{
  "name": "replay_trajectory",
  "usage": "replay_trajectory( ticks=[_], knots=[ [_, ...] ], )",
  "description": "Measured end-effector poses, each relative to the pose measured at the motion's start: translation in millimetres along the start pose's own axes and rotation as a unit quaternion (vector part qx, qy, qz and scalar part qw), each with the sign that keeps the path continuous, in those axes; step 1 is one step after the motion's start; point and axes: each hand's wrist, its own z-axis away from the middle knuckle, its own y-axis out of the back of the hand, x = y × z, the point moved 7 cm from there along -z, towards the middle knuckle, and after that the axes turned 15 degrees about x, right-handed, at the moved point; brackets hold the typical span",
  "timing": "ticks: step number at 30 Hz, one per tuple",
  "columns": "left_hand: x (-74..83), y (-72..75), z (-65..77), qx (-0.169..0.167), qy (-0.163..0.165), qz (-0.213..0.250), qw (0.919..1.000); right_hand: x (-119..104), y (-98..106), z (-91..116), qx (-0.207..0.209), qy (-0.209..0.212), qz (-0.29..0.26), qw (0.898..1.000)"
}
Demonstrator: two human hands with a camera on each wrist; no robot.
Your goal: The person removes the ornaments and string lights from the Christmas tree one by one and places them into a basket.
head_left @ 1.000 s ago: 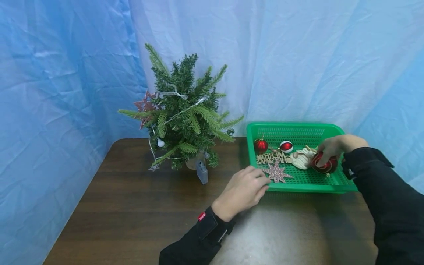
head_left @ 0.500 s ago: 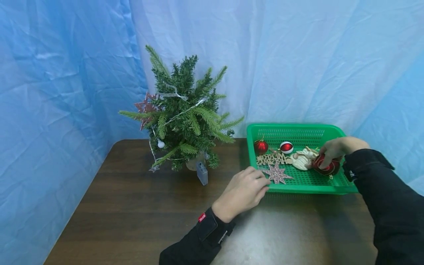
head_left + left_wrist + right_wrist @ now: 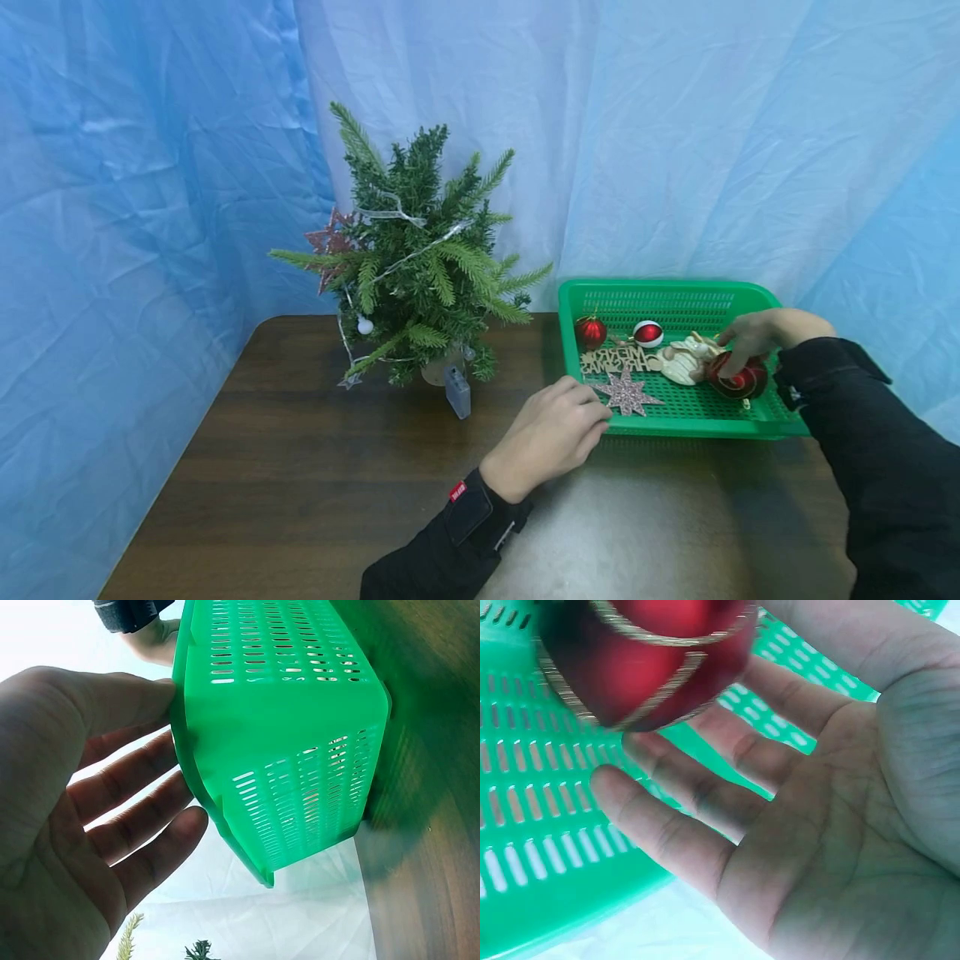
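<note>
Tan sign [image 3: 618,360]: "MERRY CHRISTMAS" | L hand [image 3: 551,429] grips bskt rim [image 3: 697,428] | R hand [image 3: 761,332] grips bauble [image 3: 742,383]

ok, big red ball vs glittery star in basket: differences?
The big red ball is round; the glittery star is flat and pointed. The ball is dark red with gold bands, the star pinkish. The right hand touches the ball, not the star. Both are in the green basket.

Left grip [image 3: 551,429] knuckles-up, right grip [image 3: 765,333] (fingers [image 3: 738,360] downward) farther forward.
</note>
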Motion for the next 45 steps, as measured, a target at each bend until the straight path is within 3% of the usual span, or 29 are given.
replay_trajectory(
  ticks=[6, 11, 16, 19, 26, 32, 37, 45],
  knots=[
    [-0.2, 0.8, 0.2, -0.001, -0.001, 0.000, 1.0000, -23, 5, 6, 0.021, 0.005, -0.025, 0.999],
    [-1.0, 1.1, 0.5, 0.001, -0.002, 0.001, 1.0000, -46, 9, 9, 0.021, 0.038, -0.039, 0.998],
    [-1.2, 0.9, 0.9, 0.001, -0.002, 0.002, 1.0000, -67, 13, 12, 0.036, 0.096, -0.016, 0.995],
    [-1.2, 0.7, 0.8, 0.000, -0.001, 0.004, 1.0000, -80, 15, 13, 0.060, 0.123, 0.002, 0.991],
    [-0.3, 1.9, -0.5, 0.005, -0.004, 0.011, 0.9999, -108, 18, 18, 0.118, 0.150, -0.021, 0.981],
    [-0.3, 5.5, -1.3, 0.001, 0.009, 0.026, 0.9996, -130, 19, 27, 0.173, 0.191, -0.054, 0.965],
    [3.1, 24.0, -6.3, 0.025, 0.006, 0.035, 0.9991, -146, 20, 39, 0.215, 0.225, -0.095, 0.946],
    [15.0, 85.9, -17.3, 0.122, -0.019, 0.061, 0.9905, -183, 32, 72, 0.287, 0.258, -0.162, 0.908]
  ],
)
